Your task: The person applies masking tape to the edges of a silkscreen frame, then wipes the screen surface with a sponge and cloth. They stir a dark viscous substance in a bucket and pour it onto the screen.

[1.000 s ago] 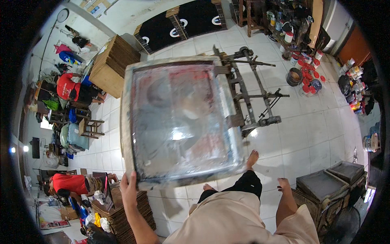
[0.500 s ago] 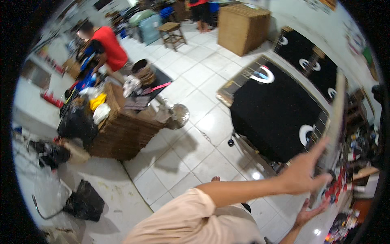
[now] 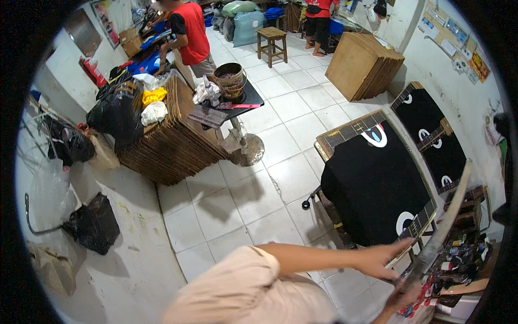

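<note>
My left hand [image 3: 382, 260] is stretched out at the near right corner of a board, fingers and thumb apart. Black fabric [image 3: 367, 181] with white ring-shaped prints lies flat over this board [image 3: 337, 136]. Beside it a long, flat frame [image 3: 447, 213], seen nearly edge-on, slants up with a pale wooden upper edge. Its lower end is blurred and meets my right hand [image 3: 403, 299]. The right hand's fingers are smeared, so their grip on the frame cannot be made out.
A second board with black fabric [image 3: 423, 116] stands behind. Stacked brown boards [image 3: 175, 137] are on the left, near a small black table holding a bucket [image 3: 230, 78]. Bottles and jars [image 3: 458, 254] crowd the right. A person in red [image 3: 192, 35] works at the far left.
The view has shifted, showing more of the far room. My left hand has come down and my right hand, earlier spread apart from the frame, now meets its lower end.
</note>
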Action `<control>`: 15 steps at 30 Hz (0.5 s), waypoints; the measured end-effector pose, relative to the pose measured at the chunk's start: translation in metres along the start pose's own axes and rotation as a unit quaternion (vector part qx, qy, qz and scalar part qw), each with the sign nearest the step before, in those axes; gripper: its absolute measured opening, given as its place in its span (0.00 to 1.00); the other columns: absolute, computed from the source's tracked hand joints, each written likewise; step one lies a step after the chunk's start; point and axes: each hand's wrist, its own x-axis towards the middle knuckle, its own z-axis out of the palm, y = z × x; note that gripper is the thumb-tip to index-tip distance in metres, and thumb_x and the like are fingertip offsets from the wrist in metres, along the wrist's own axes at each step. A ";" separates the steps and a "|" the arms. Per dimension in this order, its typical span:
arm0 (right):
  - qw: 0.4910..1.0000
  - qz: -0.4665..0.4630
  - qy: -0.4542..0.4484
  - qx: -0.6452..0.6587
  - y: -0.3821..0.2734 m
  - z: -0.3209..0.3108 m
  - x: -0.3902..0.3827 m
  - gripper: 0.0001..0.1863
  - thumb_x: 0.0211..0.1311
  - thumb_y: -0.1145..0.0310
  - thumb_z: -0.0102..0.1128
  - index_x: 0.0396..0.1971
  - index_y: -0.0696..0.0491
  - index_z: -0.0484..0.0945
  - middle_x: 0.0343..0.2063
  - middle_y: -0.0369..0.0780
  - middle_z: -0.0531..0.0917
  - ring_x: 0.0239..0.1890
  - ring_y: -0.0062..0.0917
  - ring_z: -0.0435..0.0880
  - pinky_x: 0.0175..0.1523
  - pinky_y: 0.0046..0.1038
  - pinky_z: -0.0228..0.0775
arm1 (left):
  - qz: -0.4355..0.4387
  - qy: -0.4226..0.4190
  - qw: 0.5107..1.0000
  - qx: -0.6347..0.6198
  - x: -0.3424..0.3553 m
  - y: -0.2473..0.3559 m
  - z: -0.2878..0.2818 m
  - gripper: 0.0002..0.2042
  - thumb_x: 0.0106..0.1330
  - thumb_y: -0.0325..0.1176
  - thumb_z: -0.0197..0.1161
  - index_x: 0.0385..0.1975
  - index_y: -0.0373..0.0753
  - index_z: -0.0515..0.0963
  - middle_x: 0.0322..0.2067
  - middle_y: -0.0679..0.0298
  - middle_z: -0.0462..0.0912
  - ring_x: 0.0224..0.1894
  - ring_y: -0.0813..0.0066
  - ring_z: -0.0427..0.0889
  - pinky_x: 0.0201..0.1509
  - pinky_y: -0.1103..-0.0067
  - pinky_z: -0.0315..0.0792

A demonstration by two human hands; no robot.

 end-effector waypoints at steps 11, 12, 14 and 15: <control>0.931 0.272 -0.240 -0.040 -0.121 0.090 0.003 0.36 0.51 0.61 0.76 0.63 0.50 0.79 0.62 0.48 0.77 0.68 0.49 0.73 0.70 0.53 0.60 | -0.417 0.596 0.626 0.282 -0.388 -0.083 -0.369 0.11 0.72 0.35 0.68 0.44 0.34 0.85 0.32 0.65 0.86 0.33 0.75 0.82 0.39 0.74 0.76; 0.918 0.302 -0.250 -0.051 -0.128 0.098 0.006 0.34 0.53 0.54 0.76 0.60 0.50 0.81 0.61 0.48 0.77 0.67 0.49 0.73 0.69 0.51 0.62 | -0.409 0.668 0.580 0.223 -0.403 -0.069 -0.411 0.13 0.70 0.38 0.70 0.46 0.36 0.87 0.42 0.57 0.90 0.46 0.65 0.87 0.55 0.69 0.79; 0.950 0.153 -0.197 -0.186 -0.138 0.102 0.012 0.30 0.59 0.51 0.72 0.50 0.61 0.82 0.55 0.54 0.82 0.60 0.50 0.80 0.57 0.48 0.75 | -0.339 0.746 0.537 0.203 -0.417 -0.043 -0.493 0.15 0.70 0.38 0.70 0.49 0.35 0.86 0.41 0.57 0.89 0.46 0.64 0.87 0.55 0.69 0.79; 0.952 0.145 -0.183 -0.200 -0.146 0.108 0.017 0.30 0.58 0.51 0.72 0.51 0.61 0.82 0.55 0.54 0.81 0.60 0.50 0.79 0.58 0.48 0.74 | -0.333 0.749 0.516 0.249 -0.416 -0.034 -0.533 0.16 0.70 0.38 0.69 0.50 0.34 0.85 0.42 0.56 0.89 0.46 0.63 0.87 0.54 0.68 0.79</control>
